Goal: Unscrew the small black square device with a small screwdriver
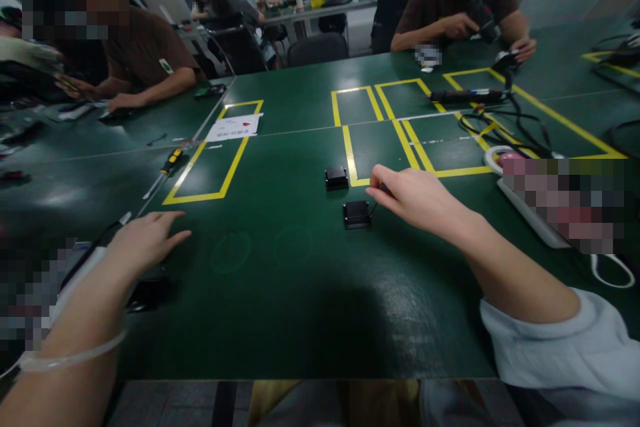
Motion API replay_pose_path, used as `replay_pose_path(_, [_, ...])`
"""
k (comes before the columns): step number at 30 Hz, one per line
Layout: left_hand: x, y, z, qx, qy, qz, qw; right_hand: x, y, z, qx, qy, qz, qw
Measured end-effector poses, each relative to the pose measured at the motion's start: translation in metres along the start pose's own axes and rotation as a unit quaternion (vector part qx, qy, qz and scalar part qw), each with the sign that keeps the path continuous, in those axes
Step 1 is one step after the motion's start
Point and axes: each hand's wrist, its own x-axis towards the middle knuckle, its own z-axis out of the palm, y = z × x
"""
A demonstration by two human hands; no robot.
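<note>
Two small black blocks lie on the green table (280,320) near its middle: a farther block (337,177) and a nearer block (357,213). Just right of the nearer one is my right hand (405,193), its fingers pinched round a small dark item that is mostly hidden; a thin dark piece slants from the fingertips toward the block. My left hand (150,240) hovers at the left, fingers apart, holding nothing. Below it sits a dark glossy object (149,292), partly covered by the wrist.
A yellow-handled screwdriver (173,160) and a paper sheet (234,127) lie at the left. Yellow tape outlines mark the table. Black cables (520,127), a white tape roll (495,159) and a blurred-out item stand at the right. People sit across the table.
</note>
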Motion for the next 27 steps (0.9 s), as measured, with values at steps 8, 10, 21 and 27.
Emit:
replay_pose_path(8, [-0.015,0.198,-0.046,-0.242,0.051,0.304,0.92,0.0,-0.001,0.001,0.001,0.013,-0.006,1.0])
replay_pose_path(10, [-0.016,0.236,-0.045,-0.289,0.048,0.358,0.887,0.0,-0.001,0.002,0.0,0.018,-0.005,1.0])
replay_pose_path(21, [-0.013,0.293,-0.015,-0.371,0.047,0.368,0.851,0.001,0.002,0.001,0.032,0.008,0.0,0.999])
replay_pose_path(27, [-0.014,0.294,-0.008,-0.384,0.066,0.363,0.847,0.002,0.002,0.002,0.01,0.007,0.002,1.0])
